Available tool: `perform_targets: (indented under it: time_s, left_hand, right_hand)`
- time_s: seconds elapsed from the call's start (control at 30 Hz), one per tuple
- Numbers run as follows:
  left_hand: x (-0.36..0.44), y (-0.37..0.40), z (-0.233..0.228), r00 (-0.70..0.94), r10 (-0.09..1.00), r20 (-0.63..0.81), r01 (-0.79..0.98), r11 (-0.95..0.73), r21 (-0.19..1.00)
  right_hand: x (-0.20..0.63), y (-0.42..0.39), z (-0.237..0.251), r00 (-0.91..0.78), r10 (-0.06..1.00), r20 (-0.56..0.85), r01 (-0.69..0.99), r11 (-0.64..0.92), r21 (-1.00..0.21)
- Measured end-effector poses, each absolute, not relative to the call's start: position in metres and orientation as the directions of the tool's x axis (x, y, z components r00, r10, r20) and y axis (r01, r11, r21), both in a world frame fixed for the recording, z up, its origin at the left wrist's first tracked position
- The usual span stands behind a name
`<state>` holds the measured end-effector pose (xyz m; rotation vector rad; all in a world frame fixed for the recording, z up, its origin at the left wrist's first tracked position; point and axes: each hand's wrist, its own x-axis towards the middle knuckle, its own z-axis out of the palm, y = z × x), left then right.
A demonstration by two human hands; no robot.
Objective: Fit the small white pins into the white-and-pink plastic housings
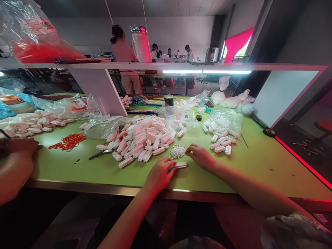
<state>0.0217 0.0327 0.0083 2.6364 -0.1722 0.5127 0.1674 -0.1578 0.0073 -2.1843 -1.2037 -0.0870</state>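
My left hand (161,172) rests on the green table (259,162) and pinches the left end of a white plastic connector (181,165). Just right of it, my right hand (201,155) lies palm down with its fingertips at the edge of a small heap of tiny white parts (177,151); whether it grips one is unclear. Behind both hands spreads a big pile of white connectors (141,138). A smaller group of connectors (221,143) lies to the right of my right hand.
A co-worker's arm (14,162) rests at the table's left edge. Red parts (68,141), dark tweezers (100,154), plastic bags (223,119), a tape roll (269,131) and a black tin (169,100) lie around. A white shelf (181,65) spans above.
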Motion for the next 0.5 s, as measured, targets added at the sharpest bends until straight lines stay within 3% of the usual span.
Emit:
perform_targets:
  time_s: [0.2,0.5]
  left_hand:
    - [0.01,0.02,-0.005,0.915,0.144,0.378,-0.114,-0.804,0.583]
    - [0.009,0.017,-0.007,0.904,0.156,0.398,-0.122,-0.798,0.59]
  right_hand:
    - [0.147,-0.155,0.015,0.536,0.768,0.35,0.747,-0.239,-0.62]
    - [0.136,-0.156,0.015,0.504,0.792,0.344,0.797,-0.273,-0.539]
